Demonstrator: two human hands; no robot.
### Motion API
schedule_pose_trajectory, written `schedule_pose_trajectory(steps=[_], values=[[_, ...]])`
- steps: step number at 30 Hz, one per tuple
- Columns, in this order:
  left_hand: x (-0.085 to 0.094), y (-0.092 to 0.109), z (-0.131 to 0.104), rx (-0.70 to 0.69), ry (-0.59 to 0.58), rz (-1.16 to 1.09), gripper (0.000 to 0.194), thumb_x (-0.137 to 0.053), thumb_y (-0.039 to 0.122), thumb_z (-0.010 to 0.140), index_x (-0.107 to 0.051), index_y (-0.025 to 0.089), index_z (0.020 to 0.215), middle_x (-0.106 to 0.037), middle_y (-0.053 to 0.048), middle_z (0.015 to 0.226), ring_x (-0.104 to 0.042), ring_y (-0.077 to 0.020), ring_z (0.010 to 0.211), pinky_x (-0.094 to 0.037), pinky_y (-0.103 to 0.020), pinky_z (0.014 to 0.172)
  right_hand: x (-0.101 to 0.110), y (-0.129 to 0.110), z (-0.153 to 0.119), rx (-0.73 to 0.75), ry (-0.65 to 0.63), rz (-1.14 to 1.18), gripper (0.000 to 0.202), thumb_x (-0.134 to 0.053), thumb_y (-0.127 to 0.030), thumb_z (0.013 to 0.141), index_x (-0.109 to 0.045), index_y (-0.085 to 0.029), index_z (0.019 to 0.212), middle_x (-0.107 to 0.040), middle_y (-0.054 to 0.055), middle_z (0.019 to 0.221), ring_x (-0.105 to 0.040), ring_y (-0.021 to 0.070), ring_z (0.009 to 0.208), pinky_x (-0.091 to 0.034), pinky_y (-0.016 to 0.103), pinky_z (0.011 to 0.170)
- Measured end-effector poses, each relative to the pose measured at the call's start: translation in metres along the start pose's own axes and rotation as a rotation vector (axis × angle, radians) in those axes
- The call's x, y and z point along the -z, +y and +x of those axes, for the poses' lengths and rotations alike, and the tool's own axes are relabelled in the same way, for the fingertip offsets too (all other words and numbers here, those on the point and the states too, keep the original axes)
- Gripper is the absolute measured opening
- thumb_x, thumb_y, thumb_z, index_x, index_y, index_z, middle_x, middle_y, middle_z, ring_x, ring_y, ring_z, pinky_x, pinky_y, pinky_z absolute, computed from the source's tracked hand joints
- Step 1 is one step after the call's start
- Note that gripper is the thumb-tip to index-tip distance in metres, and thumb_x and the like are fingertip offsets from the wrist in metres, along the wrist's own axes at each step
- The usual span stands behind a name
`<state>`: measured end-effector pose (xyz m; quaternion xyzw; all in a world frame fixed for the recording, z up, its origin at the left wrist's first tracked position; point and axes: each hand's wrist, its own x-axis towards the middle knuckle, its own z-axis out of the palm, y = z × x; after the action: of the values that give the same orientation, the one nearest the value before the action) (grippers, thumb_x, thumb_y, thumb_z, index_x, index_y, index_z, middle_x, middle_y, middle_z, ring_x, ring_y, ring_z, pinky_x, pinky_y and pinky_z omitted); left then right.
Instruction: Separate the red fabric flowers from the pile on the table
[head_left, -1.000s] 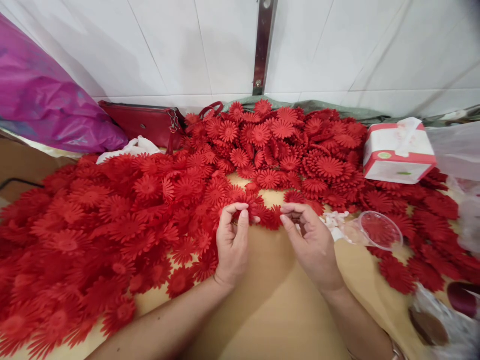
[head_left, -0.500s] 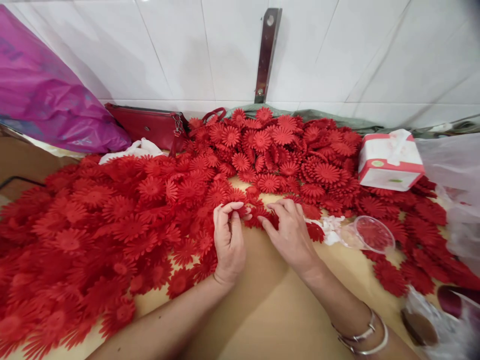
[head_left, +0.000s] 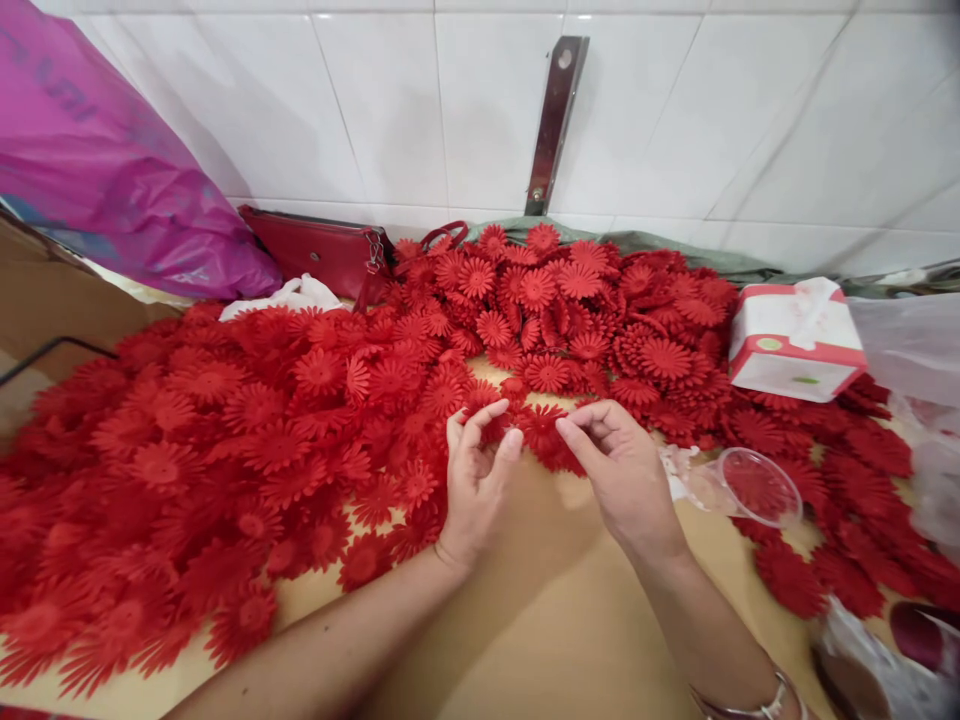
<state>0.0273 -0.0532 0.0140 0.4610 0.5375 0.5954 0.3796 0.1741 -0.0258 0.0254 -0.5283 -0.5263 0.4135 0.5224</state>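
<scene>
red flowers between left hand and right hand

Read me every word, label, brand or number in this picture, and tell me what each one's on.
There is no text I can read.
Purple bag: dark marks like lettering near the top and a pale mark lower down, too blurred to read.
White-and-red tissue pack: small green marks on the front, too small to read.

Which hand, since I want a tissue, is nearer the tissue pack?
Right. The right hand is left of the tissue pack and lower in view; the left hand is farther left.
</scene>
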Motion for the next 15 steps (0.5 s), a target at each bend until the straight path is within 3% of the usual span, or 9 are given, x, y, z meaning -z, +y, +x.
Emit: schedule_pose_trajectory(steps=[6, 11, 15], values=[[0.000, -0.005, 0.004, -0.031, -0.090, 0.022, 0.016, -0.069, 0.038, 0.092, -0.078, 0.024, 0.094, -0.068, -0.005, 0.095, -0.053, -0.0241, 0.103, -0.040, -0.041, 0.104, -0.004, -0.004, -0.010, 0.030, -0.068, 0.005, 0.018, -0.073, -0.038, 0.087, -0.066, -0.021, 0.085, -0.070, 0.004, 0.090, -0.065, 0.0182, 0.085, -0.052, 0.033, 0.080], [-0.003, -0.011, 0.008, 0.053, -0.064, -0.098, 0.028, -0.077, 0.044, 0.084, -0.065, 0.020, 0.074, -0.056, 0.000, 0.082, -0.051, -0.0184, 0.085, -0.044, -0.032, 0.086, -0.001, -0.001, -0.010, 0.105, -0.074, -0.021, 0.014, -0.070, -0.031, 0.090, -0.065, -0.024, 0.100, -0.069, 0.003, 0.098, -0.066, 0.0184, 0.093, -0.054, 0.035, 0.087], [-0.003, -0.009, 0.009, 0.100, -0.075, -0.154, 0.035, -0.077, 0.046, 0.083, -0.060, 0.019, 0.069, -0.051, 0.001, 0.078, -0.049, -0.0167, 0.081, -0.043, -0.031, 0.084, -0.001, -0.004, -0.010, 0.293, -0.132, -0.139, 0.016, -0.068, -0.025, 0.093, -0.069, -0.026, 0.109, -0.066, 0.006, 0.115, -0.063, 0.0211, 0.114, -0.050, 0.040, 0.102]])
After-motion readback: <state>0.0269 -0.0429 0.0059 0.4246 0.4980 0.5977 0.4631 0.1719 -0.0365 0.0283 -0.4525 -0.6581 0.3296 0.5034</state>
